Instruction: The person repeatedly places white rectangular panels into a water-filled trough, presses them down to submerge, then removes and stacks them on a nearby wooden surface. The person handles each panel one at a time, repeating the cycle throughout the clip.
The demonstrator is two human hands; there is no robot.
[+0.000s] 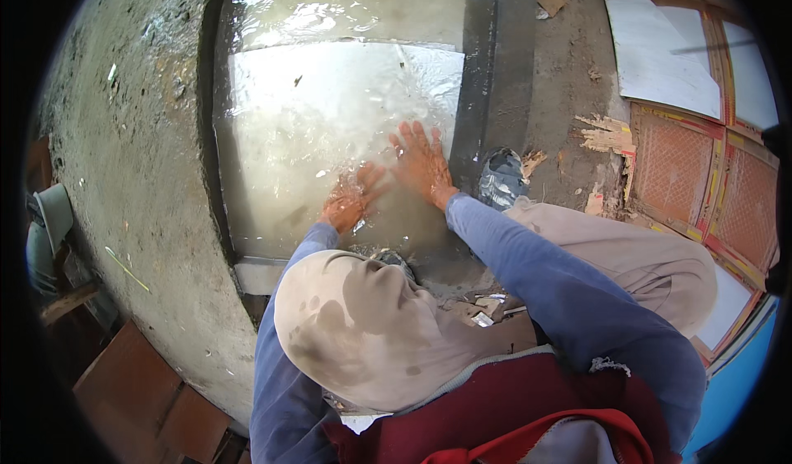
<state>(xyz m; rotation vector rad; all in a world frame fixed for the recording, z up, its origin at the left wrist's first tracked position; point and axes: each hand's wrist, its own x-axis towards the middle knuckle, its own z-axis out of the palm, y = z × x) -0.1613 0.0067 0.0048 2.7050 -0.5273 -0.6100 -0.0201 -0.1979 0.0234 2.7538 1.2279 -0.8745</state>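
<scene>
Before me a shallow trough of cloudy water (346,6) holds a large pale rectangular sheet or tile (322,93), partly under the surface. My left hand (352,198) is wet and lies low over the near part of the trough, fingers spread toward the right. Just beyond it and to the right, my right hand (421,158) is palm down with its fingers apart, partly in the water. Neither hand grips anything. Murky water hides whether the palms touch the sheet. Small dark and white bits float on the surface.
A rough concrete slab (142,154) borders the trough on the left. Cardboard-edged stacks of tiles (674,154) stand at right, beside a loose white piece (662,55). Reddish-brown tiles (130,377) lie at lower left. My shoe (502,176) rests near the trough's right edge.
</scene>
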